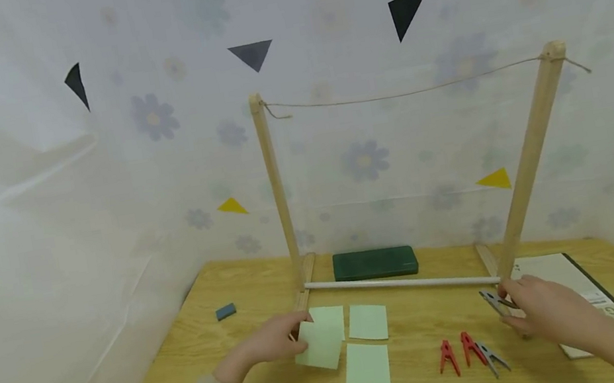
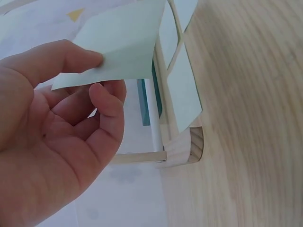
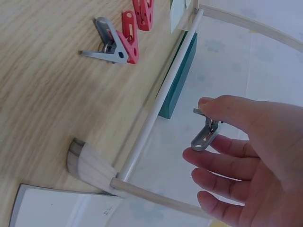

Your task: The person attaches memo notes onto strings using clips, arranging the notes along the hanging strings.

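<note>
My left hand (image 1: 282,337) pinches a pale green paper square (image 1: 324,344) by its left edge, and the sheet is lifted and tilted. In the left wrist view, the thumb lies over the paper (image 2: 118,42) with fingers curled beneath. More green squares (image 1: 367,322) (image 1: 367,367) lie flat on the table beside it. My right hand (image 1: 548,307) holds a grey clothespin (image 1: 493,302) between thumb and fingers, near the foot of the right post. In the right wrist view this clothespin (image 3: 207,131) is held off the table. Two red clothespins (image 1: 447,357) and another grey clothespin (image 1: 493,357) lie nearby.
A wooden frame with two posts (image 1: 279,196) (image 1: 533,155) carries a string (image 1: 388,97) across the top and a white rod (image 1: 400,282) low down. Behind the rod sits a green case (image 1: 375,264). A blue eraser-like block (image 1: 225,311) lies left, a notebook (image 1: 590,287) right.
</note>
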A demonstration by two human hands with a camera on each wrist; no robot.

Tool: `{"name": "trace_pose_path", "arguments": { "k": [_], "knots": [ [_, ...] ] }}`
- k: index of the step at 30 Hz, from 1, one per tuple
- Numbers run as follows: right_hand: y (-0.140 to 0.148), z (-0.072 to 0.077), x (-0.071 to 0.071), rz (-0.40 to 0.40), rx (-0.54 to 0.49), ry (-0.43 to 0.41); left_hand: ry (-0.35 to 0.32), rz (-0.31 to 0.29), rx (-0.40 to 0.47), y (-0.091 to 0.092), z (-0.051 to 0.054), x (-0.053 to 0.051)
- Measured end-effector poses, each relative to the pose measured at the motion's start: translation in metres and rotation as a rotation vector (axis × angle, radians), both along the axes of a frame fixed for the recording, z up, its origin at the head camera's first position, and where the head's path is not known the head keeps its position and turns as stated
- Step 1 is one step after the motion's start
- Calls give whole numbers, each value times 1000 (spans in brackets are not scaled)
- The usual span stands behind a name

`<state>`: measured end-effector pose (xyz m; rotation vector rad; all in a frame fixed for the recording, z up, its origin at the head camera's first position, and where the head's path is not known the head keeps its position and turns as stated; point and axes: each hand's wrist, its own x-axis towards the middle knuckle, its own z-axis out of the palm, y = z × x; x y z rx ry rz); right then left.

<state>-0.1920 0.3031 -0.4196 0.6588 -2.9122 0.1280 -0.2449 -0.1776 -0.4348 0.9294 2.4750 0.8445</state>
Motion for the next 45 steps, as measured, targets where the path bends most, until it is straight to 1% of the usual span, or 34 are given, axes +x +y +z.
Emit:
{"name": "trace_pose_path", "arguments": {
  "k": [6,8,10,12,15,17,21,23,26,30,32,33,36,39,43,45],
  "knots": [
    [-12,4,-6,62,-13,83,-25,21,64,3,8,-2],
    [-16,8,-7,86,-27,92,-4,24,84,5,10,-3],
    [-20,14,-9,100,-45,96,21,45,99,7,11,-5],
    [-22,20,-12,113,-66,82,33,84,118,8,12,-7],
    [-27,29,-17,120,-90,53,8,159,162,8,15,-8],
    [-31,36,-20,126,-118,18,-6,203,190,7,18,-9],
    [-38,51,-24,133,-185,1,-5,241,244,6,25,-10],
    [-41,60,-26,140,-206,11,-13,265,268,7,31,-11],
    [-45,75,-29,143,-190,40,-37,329,298,8,38,-11],
    [-49,94,-35,169,-163,117,-88,419,335,11,46,-16],
    [-52,103,-39,184,-163,142,-99,438,365,12,50,-20],
    [-54,108,-41,192,-162,155,-104,435,382,13,52,-23],
    [-61,120,-48,211,-153,177,-77,433,421,17,60,-28],
    [-68,130,-53,230,-143,192,-62,411,449,21,69,-31],
    [-73,142,-60,247,-157,181,-78,403,474,28,78,-37],
    [-75,149,-65,256,-167,165,-97,432,488,32,82,-40]
  ]
}}
